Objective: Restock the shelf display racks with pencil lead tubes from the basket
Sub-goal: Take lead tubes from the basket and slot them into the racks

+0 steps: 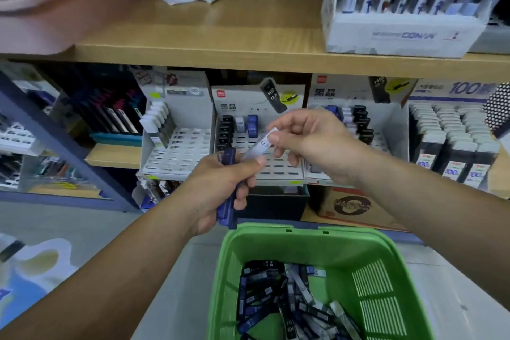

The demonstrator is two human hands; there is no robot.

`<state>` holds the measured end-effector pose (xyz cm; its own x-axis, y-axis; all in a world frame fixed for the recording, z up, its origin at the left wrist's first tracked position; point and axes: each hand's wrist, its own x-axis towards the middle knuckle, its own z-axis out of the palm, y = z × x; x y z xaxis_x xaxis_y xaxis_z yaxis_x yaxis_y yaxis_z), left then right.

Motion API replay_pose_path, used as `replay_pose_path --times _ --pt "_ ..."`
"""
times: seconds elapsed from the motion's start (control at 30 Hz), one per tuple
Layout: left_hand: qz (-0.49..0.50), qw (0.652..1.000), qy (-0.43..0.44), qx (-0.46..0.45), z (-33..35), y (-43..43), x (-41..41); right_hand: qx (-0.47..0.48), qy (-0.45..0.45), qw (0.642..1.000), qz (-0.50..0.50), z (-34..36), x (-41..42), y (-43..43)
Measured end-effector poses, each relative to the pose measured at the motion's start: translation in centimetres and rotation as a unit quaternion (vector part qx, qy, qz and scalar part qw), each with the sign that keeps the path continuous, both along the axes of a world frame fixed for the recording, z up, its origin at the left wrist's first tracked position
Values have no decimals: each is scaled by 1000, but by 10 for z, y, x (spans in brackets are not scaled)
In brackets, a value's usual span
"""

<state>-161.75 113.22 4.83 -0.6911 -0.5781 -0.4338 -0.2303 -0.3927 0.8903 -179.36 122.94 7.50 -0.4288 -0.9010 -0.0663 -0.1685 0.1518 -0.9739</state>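
The green plastic basket [358, 251] sits nearest, low and slightly right. It holds a loose heap of pencil lead tubes [276, 303] in dark blue, black and clear plastic; 1 black tube reads "HB 0.7".

Above its rim, the left hand [218, 188] is curled around a bundle of dark blue tubes [226, 210] held roughly upright. The right hand [314, 143] pinches the upper end of a pale translucent tube [258, 148] between thumb and fingertips. The left thumb touches its lower end. A printed "0" shows on this tube, and the rest is blurred. Its long axis runs diagonally, from low by the left hand up to the right hand.

Directly beyond both hands stands the middle white cardboard display rack [278, 171], most of its slots vacant. The right hand is the nearer one to those slots. Judging by the tubes already standing in the rack, the pale tube will likely need turning end-on before it goes in.

The rack's header shows "HB 0.7", the characters "黑晶" and a small red logo. A similar left rack [179, 152] and right rack [386, 124] flank it. Farther right, black packs [452, 146] are marked "100".

On the wooden shelf [220, 41] above, a white carton [400, 33] reads roughly "CONAN".
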Motion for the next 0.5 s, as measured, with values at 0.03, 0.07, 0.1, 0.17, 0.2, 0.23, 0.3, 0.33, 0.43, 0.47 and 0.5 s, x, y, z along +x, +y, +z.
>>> replay_pose_path --times 0.03,0.07,0.1,0.17,0.2,0.23,0.3,0.33,0.43,0.47,0.5 --pt "29 999 -21 -5 -3 -7 3 -2 27 999 -29 0 -2 -10" --pt "54 998 -37 -2 -6 -14 6 -6 70 996 -59 -1 -6 -19" --pt "73 996 -43 8 -9 -21 9 -10 118 989 -83 -4 -10 -27" --pt "104 993 -35 38 -12 -32 13 -12 199 974 -109 -11 -19 -43" --pt "115 992 -30 50 -13 -36 14 -7 225 968 -113 -15 -21 -50" --pt "121 990 -27 60 -13 -39 15 -3 232 966 -115 -20 -23 -57" --pt "121 990 -22 67 -14 -42 15 -1 217 969 -118 -29 -22 -67" --pt "117 991 -21 69 -14 -42 15 -1 215 970 -115 -33 -21 -73" --pt "113 990 -14 85 -14 -44 17 -6 234 967 -103 -44 -16 -86" --pt "116 989 -6 88 -14 -45 17 -6 237 966 -102 -48 -16 -89" --pt "123 988 4 93 -14 -47 17 -3 241 965 -101 -50 -17 -92"
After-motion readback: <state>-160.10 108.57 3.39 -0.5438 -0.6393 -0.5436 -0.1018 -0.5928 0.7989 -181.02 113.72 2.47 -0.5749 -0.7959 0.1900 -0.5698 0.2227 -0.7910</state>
